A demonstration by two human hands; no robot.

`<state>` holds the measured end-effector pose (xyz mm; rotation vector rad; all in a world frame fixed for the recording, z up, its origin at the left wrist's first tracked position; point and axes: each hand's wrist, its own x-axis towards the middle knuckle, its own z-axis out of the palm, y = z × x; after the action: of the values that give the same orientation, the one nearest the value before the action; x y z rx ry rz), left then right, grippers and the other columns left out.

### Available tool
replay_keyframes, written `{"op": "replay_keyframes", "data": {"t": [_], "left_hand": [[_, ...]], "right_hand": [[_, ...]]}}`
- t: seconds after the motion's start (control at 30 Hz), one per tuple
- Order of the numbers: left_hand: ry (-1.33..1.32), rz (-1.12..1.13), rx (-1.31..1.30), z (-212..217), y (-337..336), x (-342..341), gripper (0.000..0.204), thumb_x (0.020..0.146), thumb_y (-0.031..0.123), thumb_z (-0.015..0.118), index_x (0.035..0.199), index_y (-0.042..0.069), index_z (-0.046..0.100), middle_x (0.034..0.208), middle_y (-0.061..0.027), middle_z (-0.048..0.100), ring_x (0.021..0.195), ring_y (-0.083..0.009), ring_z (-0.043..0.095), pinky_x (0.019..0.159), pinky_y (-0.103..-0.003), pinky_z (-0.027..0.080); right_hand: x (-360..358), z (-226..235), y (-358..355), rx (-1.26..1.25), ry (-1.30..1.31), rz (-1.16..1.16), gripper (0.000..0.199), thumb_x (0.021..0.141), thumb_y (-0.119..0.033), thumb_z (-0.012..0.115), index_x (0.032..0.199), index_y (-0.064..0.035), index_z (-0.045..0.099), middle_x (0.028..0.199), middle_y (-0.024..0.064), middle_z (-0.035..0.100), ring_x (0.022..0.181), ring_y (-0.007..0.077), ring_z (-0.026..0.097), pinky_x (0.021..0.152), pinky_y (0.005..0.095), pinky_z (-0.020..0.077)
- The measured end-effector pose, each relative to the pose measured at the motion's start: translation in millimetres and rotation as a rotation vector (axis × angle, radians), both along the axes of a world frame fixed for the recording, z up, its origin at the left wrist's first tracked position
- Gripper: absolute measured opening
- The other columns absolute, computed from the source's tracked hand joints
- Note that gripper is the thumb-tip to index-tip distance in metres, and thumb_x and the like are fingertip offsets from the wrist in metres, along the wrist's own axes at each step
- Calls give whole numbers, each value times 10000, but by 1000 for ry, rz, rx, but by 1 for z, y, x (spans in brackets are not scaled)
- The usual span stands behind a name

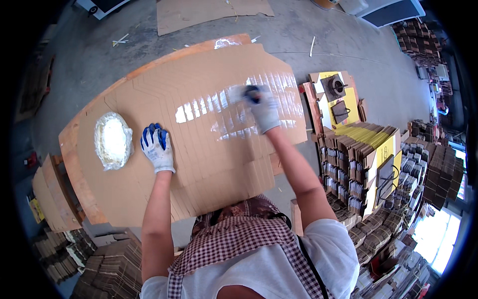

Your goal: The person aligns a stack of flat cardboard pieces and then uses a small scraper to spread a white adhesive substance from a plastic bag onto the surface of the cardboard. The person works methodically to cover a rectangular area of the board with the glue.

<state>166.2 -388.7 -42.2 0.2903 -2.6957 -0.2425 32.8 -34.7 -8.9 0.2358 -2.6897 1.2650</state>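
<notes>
Overlapping sheets of brown cardboard (pixel 209 164) lie fanned out on a wooden table, their edges stepped in narrow rows. Wet white paste, looking like glue, streaks the exposed strips across the middle and right. My left hand (pixel 159 149), in a white glove with blue-coated fingers, rests flat on the sheets with its fingers stretched out. Beside it on the left stands an oval bowl (pixel 113 139) covered in clear plastic, with white paste inside. My right hand (pixel 264 107), gloved alike, is over the pasted strips. Motion blurs it; its fingers look curled round something pale that I cannot make out.
The table's wooden edge (pixel 74 174) shows along the left. To the right stand stacks of folded cardboard (pixel 348 164) with yellow panels and dark weights. More cardboard bundles (pixel 112 269) lie at the lower left. A flat cardboard sheet (pixel 209 15) lies on the floor beyond the table.
</notes>
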Motion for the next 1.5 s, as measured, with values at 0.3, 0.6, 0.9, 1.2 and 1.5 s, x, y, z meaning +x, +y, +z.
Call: {"op": "replay_keyframes", "data": {"t": [0.3,0.6,0.9,1.2,1.5], "left_hand": [[-4,10,14,-2,-9,8,356,899,258,708,1206,83,665,1384,-139,586,1324,-342,499,1133,-516,343],[10,-12,27,-1,-7,4,327,898,247,707,1175,77,667,1376,-138,592,1307,-348,510,1120,-519,357],[32,-42,9,-8,-9,3,357,890,244,721,1193,69,648,1377,-156,595,1307,-374,513,1114,-534,357],[-18,-23,-4,7,-6,4,322,920,239,683,1190,64,664,1392,-129,598,1321,-346,508,1128,-508,352],[-24,-16,-14,2,-12,7,350,925,241,682,1223,59,657,1403,-132,589,1329,-347,501,1125,-507,353]], "right_hand": [[1,44,1,-606,-332,-219,369,814,-144,798,1139,-13,681,940,91,724,707,145,681,636,307,564],[-60,-12,69,-119,-206,-435,364,825,-235,802,1077,-10,664,1039,156,730,911,301,710,798,417,560],[-52,-10,23,-263,-152,-201,331,815,-181,829,1062,-17,681,893,102,717,781,210,670,724,353,544],[-97,-2,141,-31,-153,-684,413,805,-325,831,1015,-9,669,967,178,729,893,332,707,835,423,543],[-93,5,142,246,-108,-572,423,821,-352,804,1031,-25,638,1088,178,681,957,378,665,849,444,521]]}}
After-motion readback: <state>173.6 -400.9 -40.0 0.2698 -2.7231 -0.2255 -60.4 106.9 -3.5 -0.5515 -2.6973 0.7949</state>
